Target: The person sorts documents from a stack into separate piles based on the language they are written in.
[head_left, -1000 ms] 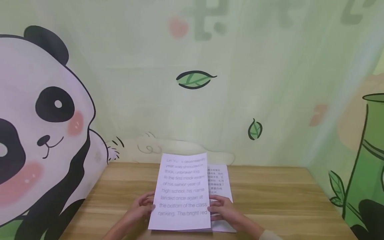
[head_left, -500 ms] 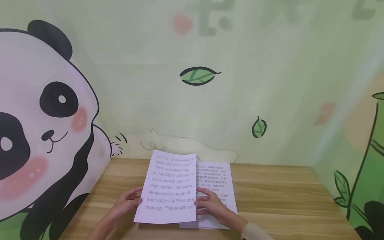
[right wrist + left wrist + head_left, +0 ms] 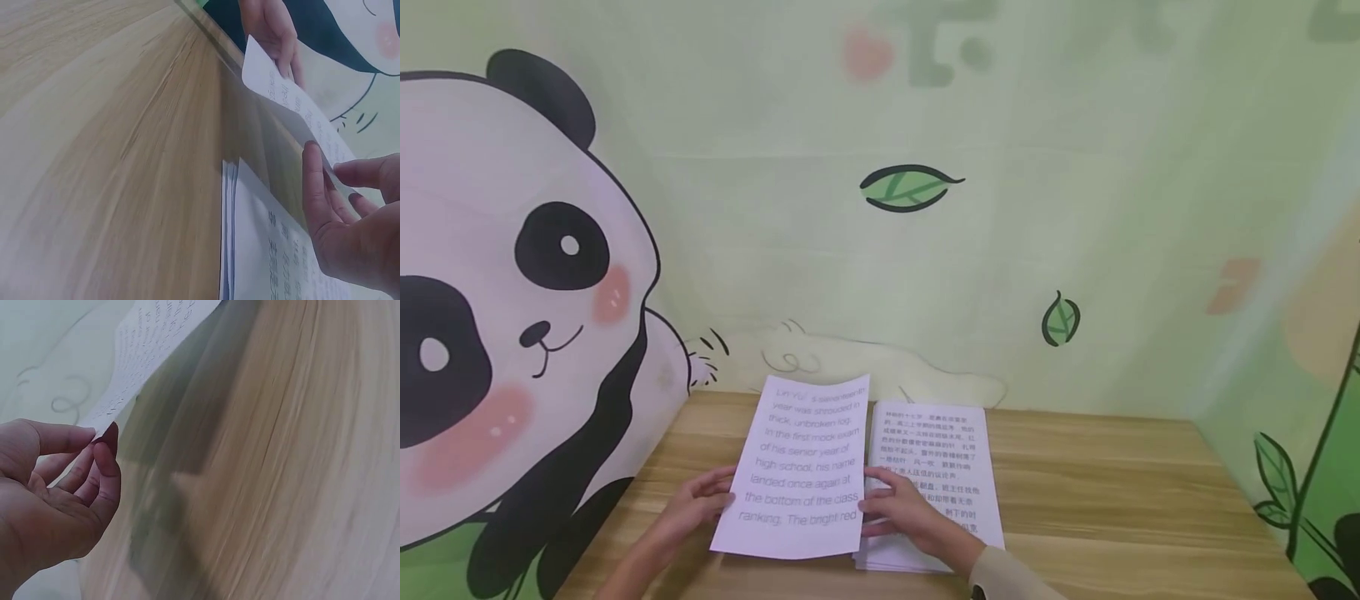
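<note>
Above the table, left grip and right grip pinch one sheet; stacked pages partly hidden.

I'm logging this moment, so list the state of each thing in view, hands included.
English sheet, lifted, slightly bent, printed side up
Left hand, pinching the sheet's left edge
Right hand, pinching its right edge
Chinese-text stack, lying flat, edges slightly uneven
Table, bearing the stack
Panda backdrop, hanging, faintly creased
</note>
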A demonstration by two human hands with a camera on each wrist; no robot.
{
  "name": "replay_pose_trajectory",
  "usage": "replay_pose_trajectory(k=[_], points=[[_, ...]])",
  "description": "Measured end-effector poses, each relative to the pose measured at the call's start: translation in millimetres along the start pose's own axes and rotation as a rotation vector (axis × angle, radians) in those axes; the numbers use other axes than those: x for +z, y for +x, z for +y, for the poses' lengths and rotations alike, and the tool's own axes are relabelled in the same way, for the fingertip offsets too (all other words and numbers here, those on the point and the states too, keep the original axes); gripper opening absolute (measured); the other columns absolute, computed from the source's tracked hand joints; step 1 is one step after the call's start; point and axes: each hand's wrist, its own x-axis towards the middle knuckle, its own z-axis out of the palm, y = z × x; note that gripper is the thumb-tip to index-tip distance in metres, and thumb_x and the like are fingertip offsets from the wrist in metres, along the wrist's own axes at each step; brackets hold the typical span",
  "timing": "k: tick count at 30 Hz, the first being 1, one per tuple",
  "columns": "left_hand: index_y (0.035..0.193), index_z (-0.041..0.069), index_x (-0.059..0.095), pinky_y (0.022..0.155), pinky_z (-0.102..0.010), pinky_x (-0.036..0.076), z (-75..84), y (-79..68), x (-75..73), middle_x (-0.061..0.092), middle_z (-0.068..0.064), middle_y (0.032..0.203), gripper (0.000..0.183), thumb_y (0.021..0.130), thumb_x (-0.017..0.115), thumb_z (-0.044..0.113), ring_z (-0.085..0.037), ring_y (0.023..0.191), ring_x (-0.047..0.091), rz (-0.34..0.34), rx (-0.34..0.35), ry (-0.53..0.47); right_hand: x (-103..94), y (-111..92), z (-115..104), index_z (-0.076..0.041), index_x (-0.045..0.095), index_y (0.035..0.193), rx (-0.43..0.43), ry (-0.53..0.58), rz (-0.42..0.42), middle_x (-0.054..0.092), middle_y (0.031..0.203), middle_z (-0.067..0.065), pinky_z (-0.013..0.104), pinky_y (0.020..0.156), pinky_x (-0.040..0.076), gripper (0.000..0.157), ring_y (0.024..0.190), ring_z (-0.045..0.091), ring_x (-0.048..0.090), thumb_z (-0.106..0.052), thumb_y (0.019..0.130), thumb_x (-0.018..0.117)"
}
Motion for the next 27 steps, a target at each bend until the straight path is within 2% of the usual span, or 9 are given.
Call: replay_pose_trajectory(k=[7,10,17,23,27], points=[[0.146,-0.006,0.047,0.071,-0.030,0.053,-7.1,2.3,-11.8,0.070,-0.010,0.114,0.055,0.094,0.063,0.003,-0.014,0.088,0.064,0.034,-0.007,0.013,14.4,11,5,0.002,0.040,0.153,0.033,-0.007,-0.001,0.074,0.105,0.016,0.043,0.080,0.064,0.066,0.085,0.018,0.073,0.003,0.091,0.063],[0.146,-0.006,0.047,0.070,-0.030,0.055,-13.6,3.8,-13.4,0.071,-0.012,0.114,0.055,0.094,0.063,0.002,-0.014,0.087,0.065,0.031,-0.010,0.004,17.8,14,7,0.002,0.040,0.152,0.038,-0.008,-0.002,0.074,0.107,0.019,0.043,0.080,0.064,0.065,0.087,0.019,0.074,0.003,0.091,0.063],[0.143,-0.009,0.050,0.069,-0.030,0.056,-26.4,6.9,-13.9,0.072,-0.011,0.109,0.051,0.094,0.061,-0.001,-0.014,0.084,0.066,0.075,-0.034,0.001,24.8,15,7,0.007,0.035,0.153,0.070,0.012,-0.024,0.075,0.104,0.021,0.044,0.082,0.063,0.068,0.084,0.021,0.074,0.005,0.090,0.063],[0.140,-0.010,0.053,0.069,-0.030,0.057,-28.5,10.1,-15.5,0.073,-0.014,0.111,0.049,0.094,0.064,0.001,-0.014,0.085,0.067,0.090,-0.045,0.051,27.0,18,4,0.010,0.033,0.152,0.096,0.020,-0.040,0.074,0.105,0.022,0.045,0.085,0.063,0.068,0.089,0.024,0.074,0.007,0.091,0.061],[0.139,-0.009,0.055,0.068,-0.030,0.057,-26.8,13.2,-15.2,0.072,-0.014,0.109,0.047,0.094,0.064,0.002,-0.015,0.084,0.065,0.099,-0.039,0.093,26.0,22,3,0.010,0.031,0.153,0.112,0.003,-0.022,0.073,0.106,0.024,0.044,0.084,0.063,0.070,0.093,0.028,0.075,0.010,0.090,0.061]])
